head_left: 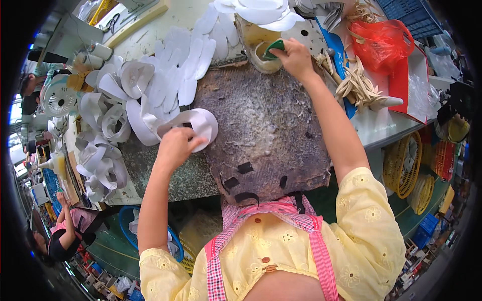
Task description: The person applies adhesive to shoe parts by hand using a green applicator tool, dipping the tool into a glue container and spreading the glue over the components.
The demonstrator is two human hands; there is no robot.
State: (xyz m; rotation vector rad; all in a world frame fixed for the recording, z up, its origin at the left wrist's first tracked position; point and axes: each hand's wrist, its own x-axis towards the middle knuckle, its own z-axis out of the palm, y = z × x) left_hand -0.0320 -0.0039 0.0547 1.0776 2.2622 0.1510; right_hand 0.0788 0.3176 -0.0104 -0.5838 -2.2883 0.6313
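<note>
My left hand (175,147) is closed on a white shoe upper (205,122), a curved band with an opening in its middle, at the left edge of a glue-crusted brown mat (266,130). At the far side of the mat, my right hand (298,59) pinches a green scraper (274,48). Its edge is at the mouth of a glue-smeared jar (267,65); how far it reaches inside is hidden. Several black scraps (245,167) lie on the near part of the mat. More white uppers (115,123) are heaped to the left.
White insoles (193,70) are spread beyond the mat, with another stack (263,12) behind the jar. To the right are beige strips (357,86), a red plastic bag (381,45) and a red box (400,88). A co-worker (68,228) is at far left.
</note>
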